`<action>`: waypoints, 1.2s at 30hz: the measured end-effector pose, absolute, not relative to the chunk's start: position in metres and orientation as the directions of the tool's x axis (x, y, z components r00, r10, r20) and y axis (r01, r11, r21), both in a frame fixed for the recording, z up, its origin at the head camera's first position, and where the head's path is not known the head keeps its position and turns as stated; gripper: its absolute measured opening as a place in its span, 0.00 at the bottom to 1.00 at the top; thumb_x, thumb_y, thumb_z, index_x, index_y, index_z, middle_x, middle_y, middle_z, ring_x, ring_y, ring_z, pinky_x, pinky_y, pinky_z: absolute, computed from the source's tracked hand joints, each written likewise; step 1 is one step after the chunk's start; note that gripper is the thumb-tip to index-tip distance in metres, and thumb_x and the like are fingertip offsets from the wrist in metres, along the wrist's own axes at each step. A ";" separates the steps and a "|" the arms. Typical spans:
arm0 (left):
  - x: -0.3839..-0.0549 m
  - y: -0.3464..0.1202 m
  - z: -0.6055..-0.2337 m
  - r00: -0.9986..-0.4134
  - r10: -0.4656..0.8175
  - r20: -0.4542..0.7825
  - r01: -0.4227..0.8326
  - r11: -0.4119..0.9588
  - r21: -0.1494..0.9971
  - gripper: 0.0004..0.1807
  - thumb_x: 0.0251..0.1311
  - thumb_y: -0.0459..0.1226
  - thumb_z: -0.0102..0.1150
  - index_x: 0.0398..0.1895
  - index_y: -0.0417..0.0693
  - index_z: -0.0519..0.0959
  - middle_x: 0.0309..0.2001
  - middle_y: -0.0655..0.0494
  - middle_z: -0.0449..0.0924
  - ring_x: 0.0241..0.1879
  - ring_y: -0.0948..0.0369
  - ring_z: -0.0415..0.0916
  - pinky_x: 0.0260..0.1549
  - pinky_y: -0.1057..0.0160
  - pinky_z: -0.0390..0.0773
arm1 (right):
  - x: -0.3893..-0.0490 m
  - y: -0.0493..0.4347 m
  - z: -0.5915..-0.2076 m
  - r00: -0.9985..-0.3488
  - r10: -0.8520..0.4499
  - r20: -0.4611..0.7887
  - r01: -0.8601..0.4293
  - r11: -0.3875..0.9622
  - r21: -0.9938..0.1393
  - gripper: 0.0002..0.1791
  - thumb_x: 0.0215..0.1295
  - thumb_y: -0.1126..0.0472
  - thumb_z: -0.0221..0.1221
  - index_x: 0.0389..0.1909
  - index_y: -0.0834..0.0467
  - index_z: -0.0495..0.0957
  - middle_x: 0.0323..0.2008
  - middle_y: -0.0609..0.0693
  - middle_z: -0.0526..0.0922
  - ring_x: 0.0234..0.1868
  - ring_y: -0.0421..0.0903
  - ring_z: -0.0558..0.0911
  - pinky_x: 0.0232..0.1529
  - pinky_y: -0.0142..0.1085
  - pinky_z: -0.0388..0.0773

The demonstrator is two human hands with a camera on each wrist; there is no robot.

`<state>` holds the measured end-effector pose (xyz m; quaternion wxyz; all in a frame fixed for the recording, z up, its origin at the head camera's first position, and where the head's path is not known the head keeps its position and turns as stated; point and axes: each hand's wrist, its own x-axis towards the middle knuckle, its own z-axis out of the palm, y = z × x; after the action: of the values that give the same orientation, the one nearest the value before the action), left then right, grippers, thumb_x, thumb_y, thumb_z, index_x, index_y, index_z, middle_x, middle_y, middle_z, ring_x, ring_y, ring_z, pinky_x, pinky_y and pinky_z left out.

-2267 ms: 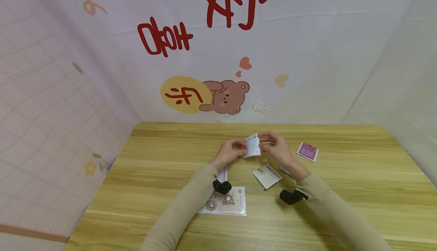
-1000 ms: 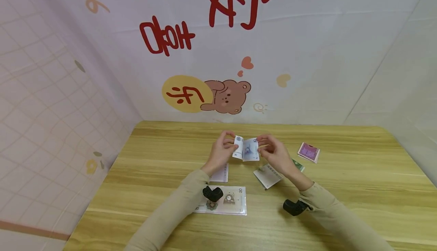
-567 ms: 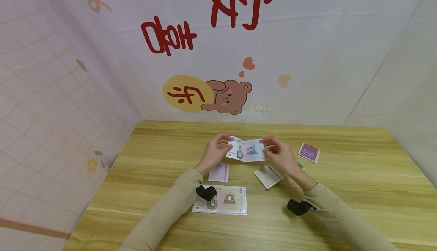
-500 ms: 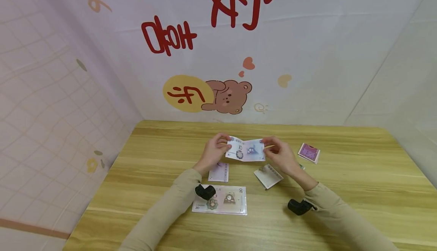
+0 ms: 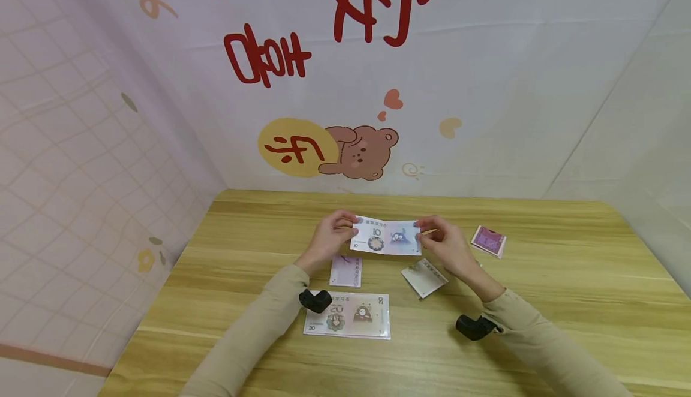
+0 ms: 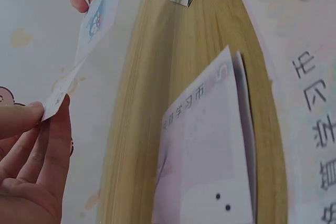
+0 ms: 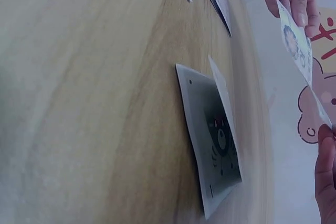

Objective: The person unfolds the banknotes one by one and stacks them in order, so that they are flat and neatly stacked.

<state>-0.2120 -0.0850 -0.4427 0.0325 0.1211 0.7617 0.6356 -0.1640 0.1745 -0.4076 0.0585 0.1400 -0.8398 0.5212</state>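
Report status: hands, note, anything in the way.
Left hand, right hand: pinching opposite ends of 10 note. Note open, creased, off the table. Nothing seen blocking it.

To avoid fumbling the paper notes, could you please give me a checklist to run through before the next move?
1. Left hand pinching one end of the blue 10 note: ok.
2. Right hand pinching its other end: ok.
3. Blue 10 note fully flat: not ok, it bends near its middle.
4. Top 20 note lying open on the table: ok.
5. Purple note unfolded: not ok, it is folded over.
6. Number of sheets under the pink note: cannot tell.
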 end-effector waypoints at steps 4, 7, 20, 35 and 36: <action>-0.211 -0.090 -0.444 -0.968 0.235 0.087 0.128 0.165 0.978 0.10 0.57 0.21 0.59 0.42 0.33 0.76 0.42 0.42 0.81 0.41 0.49 0.80 0.41 0.54 0.81 | -0.167 0.177 -0.415 -0.942 -0.195 0.274 -0.331 0.383 -0.862 0.12 0.59 0.79 0.58 0.45 0.74 0.75 0.38 0.69 0.79 0.33 0.63 0.81 0.30 0.27 0.76; -0.209 -0.094 -0.445 -0.966 0.251 0.066 0.107 0.154 0.982 0.09 0.57 0.21 0.59 0.41 0.34 0.76 0.41 0.42 0.80 0.38 0.53 0.81 0.38 0.54 0.82 | -0.173 0.179 -0.428 -0.929 -0.207 0.306 -0.364 0.364 -0.857 0.12 0.59 0.79 0.59 0.44 0.71 0.76 0.36 0.66 0.80 0.31 0.60 0.81 0.29 0.28 0.77; -0.199 -0.109 -0.449 -0.952 0.306 0.026 0.081 0.169 0.982 0.11 0.57 0.21 0.59 0.43 0.33 0.76 0.42 0.43 0.79 0.36 0.56 0.80 0.38 0.51 0.81 | -0.176 0.181 -0.449 -0.935 -0.258 0.243 -0.315 0.293 -0.902 0.12 0.60 0.77 0.59 0.45 0.69 0.77 0.35 0.62 0.82 0.31 0.52 0.83 0.31 0.40 0.82; -0.190 -0.121 -0.449 -0.923 0.380 0.059 0.173 0.273 0.946 0.09 0.58 0.20 0.58 0.42 0.33 0.76 0.39 0.43 0.79 0.37 0.54 0.79 0.37 0.60 0.80 | -0.173 0.175 -0.452 -0.916 -0.332 0.225 -0.335 0.324 -0.885 0.11 0.60 0.77 0.59 0.44 0.67 0.76 0.33 0.59 0.82 0.30 0.50 0.81 0.31 0.36 0.80; -0.188 -0.123 -0.449 -0.921 0.385 0.059 0.177 0.278 0.944 0.09 0.58 0.20 0.58 0.42 0.33 0.75 0.39 0.43 0.79 0.36 0.54 0.79 0.37 0.59 0.81 | -0.173 0.174 -0.453 -0.910 -0.346 0.227 -0.346 0.337 -0.875 0.11 0.60 0.77 0.60 0.43 0.67 0.76 0.32 0.58 0.82 0.30 0.49 0.81 0.31 0.34 0.80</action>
<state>-0.1883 -0.1229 -0.4488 0.0907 0.1771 0.7942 0.5742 -0.1725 0.1738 -0.4530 0.0000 0.2116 -0.8177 0.5353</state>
